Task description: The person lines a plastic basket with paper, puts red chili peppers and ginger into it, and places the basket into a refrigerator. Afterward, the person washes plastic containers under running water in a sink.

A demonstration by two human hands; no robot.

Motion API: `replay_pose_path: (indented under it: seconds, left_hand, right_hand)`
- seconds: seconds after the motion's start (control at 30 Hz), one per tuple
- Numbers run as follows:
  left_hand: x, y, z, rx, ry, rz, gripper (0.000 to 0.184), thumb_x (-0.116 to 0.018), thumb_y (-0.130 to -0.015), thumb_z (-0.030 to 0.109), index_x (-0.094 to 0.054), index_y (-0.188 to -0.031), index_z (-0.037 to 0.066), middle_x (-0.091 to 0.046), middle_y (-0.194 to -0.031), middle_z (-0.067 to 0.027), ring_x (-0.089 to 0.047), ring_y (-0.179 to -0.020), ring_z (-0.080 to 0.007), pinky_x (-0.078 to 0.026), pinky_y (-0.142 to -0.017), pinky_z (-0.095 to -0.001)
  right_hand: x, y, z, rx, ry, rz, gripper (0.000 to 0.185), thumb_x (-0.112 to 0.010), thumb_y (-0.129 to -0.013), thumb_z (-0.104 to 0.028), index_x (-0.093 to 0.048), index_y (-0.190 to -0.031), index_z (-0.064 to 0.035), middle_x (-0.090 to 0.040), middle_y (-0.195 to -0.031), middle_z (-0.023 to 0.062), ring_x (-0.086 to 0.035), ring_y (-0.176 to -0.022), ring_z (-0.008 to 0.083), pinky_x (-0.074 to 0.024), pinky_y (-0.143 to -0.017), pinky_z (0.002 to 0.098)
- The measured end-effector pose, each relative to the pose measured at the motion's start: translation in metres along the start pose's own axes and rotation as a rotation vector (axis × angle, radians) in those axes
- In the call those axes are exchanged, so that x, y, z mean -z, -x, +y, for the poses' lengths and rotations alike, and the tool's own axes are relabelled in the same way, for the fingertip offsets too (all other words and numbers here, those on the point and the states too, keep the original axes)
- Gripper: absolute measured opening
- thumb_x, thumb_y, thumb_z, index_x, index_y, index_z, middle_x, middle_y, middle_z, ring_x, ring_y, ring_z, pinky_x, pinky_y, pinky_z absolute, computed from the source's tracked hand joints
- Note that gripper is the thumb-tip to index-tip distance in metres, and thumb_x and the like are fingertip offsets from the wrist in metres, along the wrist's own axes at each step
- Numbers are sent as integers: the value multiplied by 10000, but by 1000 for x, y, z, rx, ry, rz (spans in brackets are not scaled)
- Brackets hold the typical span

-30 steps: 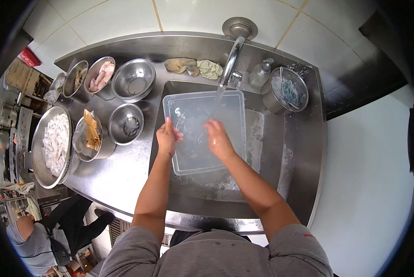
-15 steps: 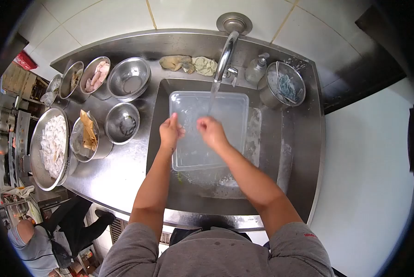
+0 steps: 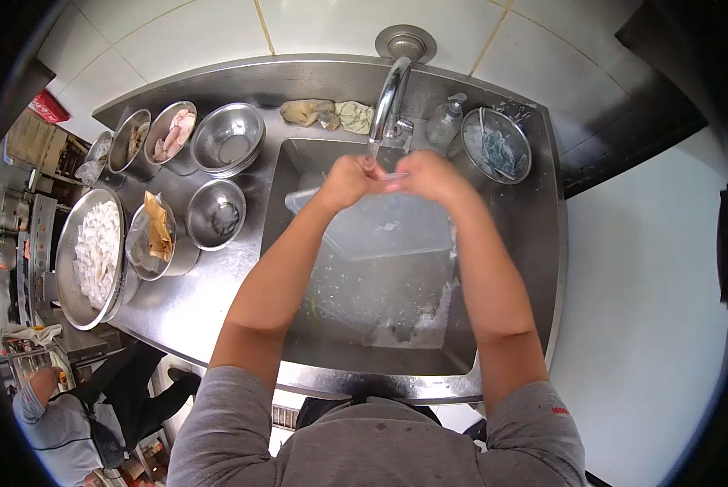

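Under the faucet (image 3: 390, 97), my left hand (image 3: 352, 180) and my right hand (image 3: 433, 176) come close together with their fingers curled in. Between them shows a bit of clear plastic edge, which both hands seem to pinch. It looks like the far rim of the translucent rectangular lid or tray (image 3: 388, 231), tilted in the steel sink (image 3: 315, 357). My hands hide much of that rim and the end of the water stream. White residue and small bits lie on the sink floor.
Steel bowls (image 3: 230, 138) and a perforated pan of white pieces (image 3: 96, 256) stand left. Cloths (image 3: 323, 115) lie behind the sink. A soap bottle (image 3: 445, 123) and a pot with a scrubber (image 3: 498, 146) are at the right back. Another person (image 3: 71, 430) is at lower left.
Both hands have moved up toward the faucet and closer together. The translucent plastic piece has turned and tilted, and more of the sink floor shows. Earlier my right hand was over its middle.
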State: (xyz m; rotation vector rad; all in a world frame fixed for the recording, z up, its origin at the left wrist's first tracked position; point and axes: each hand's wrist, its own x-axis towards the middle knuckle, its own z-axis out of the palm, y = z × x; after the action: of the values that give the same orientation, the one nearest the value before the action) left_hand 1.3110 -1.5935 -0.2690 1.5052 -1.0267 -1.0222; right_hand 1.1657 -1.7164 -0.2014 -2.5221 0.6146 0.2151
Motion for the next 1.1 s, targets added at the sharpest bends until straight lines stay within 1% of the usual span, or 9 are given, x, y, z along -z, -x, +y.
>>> replay_pose_path:
  seconds: [0.33, 0.5, 0.53, 0.57, 0.6, 0.63, 0.8, 0.9, 1.1]
  left_hand:
    - [31, -8, 1, -71, -435, -106, 206, -757, -786, 136, -679, -937, 19, -677, -796, -63, -551, -666, -127, -467, -664, -305]
    - [-11, 38, 38, -73, -514, 88, 170, -731, -813, 144, -649, -874, 8, -671, -785, -87, -593, -726, -135, -479, -693, -294]
    - [-17, 52, 47, -26, -561, 183, 177, -725, -819, 148, -633, -846, -1, -667, -780, -98, -613, -753, -136, -488, -708, -288]
    - [-19, 66, 54, 28, -594, 228, 175, -714, -828, 129, -604, -843, -6, -661, -776, -117, -640, -799, -152, -501, -737, -289]
    - [-20, 81, 56, 40, -607, 231, 175, -714, -828, 129, -604, -843, -6, -661, -776, -117, -640, -799, -152, -501, -737, -289]
    - [-20, 96, 57, 25, -624, 289, 154, -703, -834, 105, -601, -860, -8, -667, -787, -122, -648, -797, -162, -506, -736, -289]
    - [-18, 171, 66, 19, -832, 472, 103, -664, -858, 38, -593, -916, -9, -683, -829, -134, -685, -815, -190, -521, -729, -286]
    - [-15, 208, 77, -174, -798, 661, 130, -703, -828, 53, -598, -884, -1, -698, -849, -145, -703, -749, -243, -533, -647, -300]
    - [-3, 286, 95, -220, -572, 1023, 48, -604, -881, -30, -570, -909, -11, -670, -830, -105, -672, -758, -171, -535, -691, -281]
  right_hand:
    - [-27, 105, 122, -152, -790, 381, 119, -723, -794, -104, -683, -862, -15, -664, -735, 40, -597, -702, 135, -475, -699, 288]
    - [-238, 69, 181, -618, -942, 1137, 464, -757, -786, -177, -571, -1179, -14, -588, -1203, 156, -562, -1098, 265, -435, -928, 372]
    - [-313, 58, 220, -888, -862, 705, 457, -746, -792, -215, -568, -1158, -6, -597, -1165, 147, -573, -1067, 264, -463, -872, 389]
    - [-363, 61, 221, -955, -1201, 461, 294, -720, -792, -194, -593, -1011, -45, -568, -889, 78, -556, -678, 188, -445, -505, 376]
    - [-403, 55, 207, -1135, -1384, 76, 474, -726, -788, -192, -544, -1170, 20, -592, -1093, 180, -575, -990, 290, -483, -749, 456]
    - [-390, 73, 168, -1279, -1491, 168, 161, -711, -801, -192, -626, -897, -95, -534, -760, 82, -514, -597, 233, -422, -467, 408]
    - [-462, 74, 127, -1229, -1488, -76, 233, -672, -823, -147, -690, -1052, -102, -650, -1076, 125, -612, -923, 292, -519, -725, 447]
    - [-556, 48, 159, -1070, -1861, -7, 134, -585, -859, -121, -633, -980, -93, -564, -807, 100, -563, -646, 268, -467, -544, 462]
    - [-494, 73, 139, -1191, -1555, 152, 219, -526, -830, -69, -613, -1028, -38, -606, -930, 149, -597, -792, 309, -474, -674, 436]
